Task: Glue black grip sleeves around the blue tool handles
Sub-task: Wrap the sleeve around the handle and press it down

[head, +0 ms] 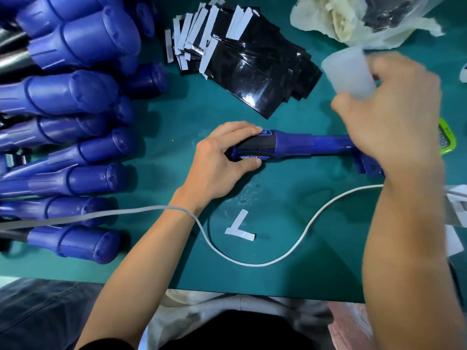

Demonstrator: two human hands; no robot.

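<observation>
A blue tool handle lies sideways on the green mat, with a black grip sleeve wrapped round its left end. My left hand grips that sleeved end, fingers and thumb curled over it. My right hand hovers above the handle's right end and holds a translucent white glue bottle, blurred by motion. A fanned stack of black sleeves with white backing strips lies behind the handle.
Several blue tool handles are piled at the left. A white cable loops across the mat near two peeled paper strips. A plastic bag with rags sits at the back right, a green object at the right edge.
</observation>
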